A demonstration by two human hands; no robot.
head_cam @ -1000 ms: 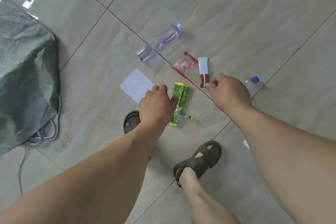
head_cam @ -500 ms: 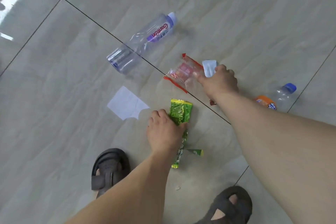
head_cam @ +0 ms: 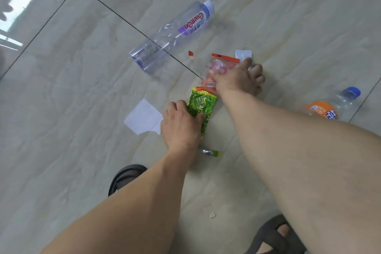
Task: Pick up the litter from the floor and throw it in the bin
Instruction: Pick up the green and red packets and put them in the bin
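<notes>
Litter lies on the tiled floor. My left hand (head_cam: 181, 123) is closed on a green foil wrapper (head_cam: 203, 103), thumb over its middle. My right hand (head_cam: 240, 77) holds a white and red sachet (head_cam: 243, 54), whose white end sticks out above my fingers, and its thumb and forefinger pinch a clear red-edged wrapper (head_cam: 220, 66). A large clear bottle with a purple label (head_cam: 173, 33) lies beyond. A small bottle with an orange label and blue cap (head_cam: 332, 105) lies at the right. White paper (head_cam: 143, 117) sits left of my left hand. No bin is in view.
A torn green strip (head_cam: 210, 152) lies below my left hand, and a small red scrap (head_cam: 190, 54) lies near the big bottle. My sandalled feet are at bottom centre (head_cam: 125, 177) and bottom right (head_cam: 276, 235). Tile joints cross the floor.
The camera has dropped closer to the floor. My right hand, still holding the sachet, has come down onto the clear red-edged wrapper. My left hand has closed tighter on the green wrapper.
</notes>
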